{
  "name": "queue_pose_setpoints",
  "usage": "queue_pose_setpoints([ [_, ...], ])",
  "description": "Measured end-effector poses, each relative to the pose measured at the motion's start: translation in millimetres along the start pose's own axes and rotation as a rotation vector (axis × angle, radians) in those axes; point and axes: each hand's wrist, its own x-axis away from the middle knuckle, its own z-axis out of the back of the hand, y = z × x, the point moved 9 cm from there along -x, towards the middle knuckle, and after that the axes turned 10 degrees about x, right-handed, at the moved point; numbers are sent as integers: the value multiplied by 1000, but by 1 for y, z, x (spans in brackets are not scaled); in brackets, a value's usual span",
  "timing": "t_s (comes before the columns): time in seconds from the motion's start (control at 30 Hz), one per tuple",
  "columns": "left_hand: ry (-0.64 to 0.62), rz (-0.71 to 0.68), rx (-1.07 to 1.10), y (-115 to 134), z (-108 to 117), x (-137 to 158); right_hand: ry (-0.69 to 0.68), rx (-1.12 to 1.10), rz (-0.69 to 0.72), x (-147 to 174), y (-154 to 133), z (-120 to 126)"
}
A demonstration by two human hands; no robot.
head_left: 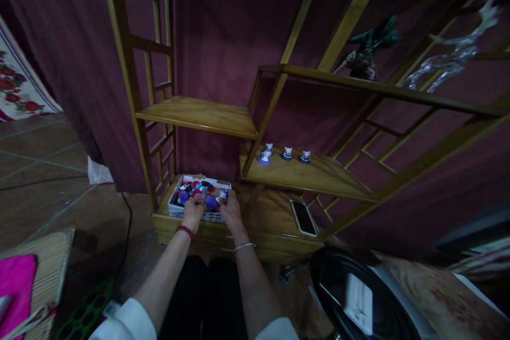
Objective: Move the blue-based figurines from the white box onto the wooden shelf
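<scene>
The person's left forearm and right forearm stretch forward, converging near the left front corner of the bottom shelf. The left grip has bent fingers, how tightly is unclear; the right grip, just beside it, pinches with fingertips turned inward.

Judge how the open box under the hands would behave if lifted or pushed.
The open box would probably slide rather than tip, being low and broad on a flat wooden shelf. Looking thin-walled, it may flex a little when gripped. The small figures heaped inside would likely shift, perhaps spill, if it tilted, since no lid covers them.
</scene>
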Motion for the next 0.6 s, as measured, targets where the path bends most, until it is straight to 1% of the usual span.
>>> queue_pose_setpoints([
  [0.1,-6,8,-8,3,0,6,4,-11,4,6,-1,2],
  [0.3,-5,-19,-13,6,0,13,18,11,30,16,-8,12],
  [0.43,10,-49,-32,5,5,14,11,7,26,19,-9,12],
  [0.6,-8,-56,-53,0,7,15,20,-14,16,22,-7,12],
])
